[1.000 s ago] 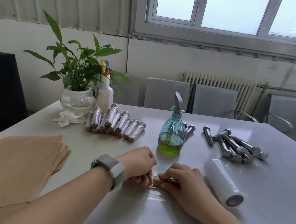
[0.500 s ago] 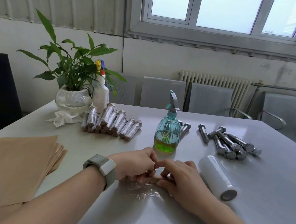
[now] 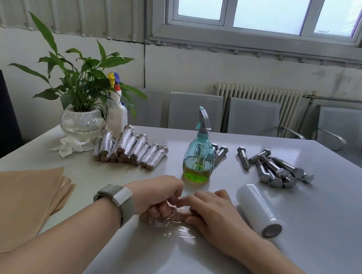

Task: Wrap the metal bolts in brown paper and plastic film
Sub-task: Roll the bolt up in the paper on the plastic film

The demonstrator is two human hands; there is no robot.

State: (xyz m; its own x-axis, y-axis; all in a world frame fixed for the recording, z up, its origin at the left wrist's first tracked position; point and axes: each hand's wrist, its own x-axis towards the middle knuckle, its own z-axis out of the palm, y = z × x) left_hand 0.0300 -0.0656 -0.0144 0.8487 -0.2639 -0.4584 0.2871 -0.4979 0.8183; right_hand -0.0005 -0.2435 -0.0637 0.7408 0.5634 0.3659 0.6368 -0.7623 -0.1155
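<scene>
The left hand [image 3: 156, 196] and right hand [image 3: 211, 212] both pinch the clear plastic film [image 3: 170, 225], fingers curled tight. No words can be read anywhere.

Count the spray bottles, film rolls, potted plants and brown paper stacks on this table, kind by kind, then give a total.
Spray bottles: 2
Film roll: 1
Potted plant: 1
Brown paper stack: 1
Total: 5
</scene>
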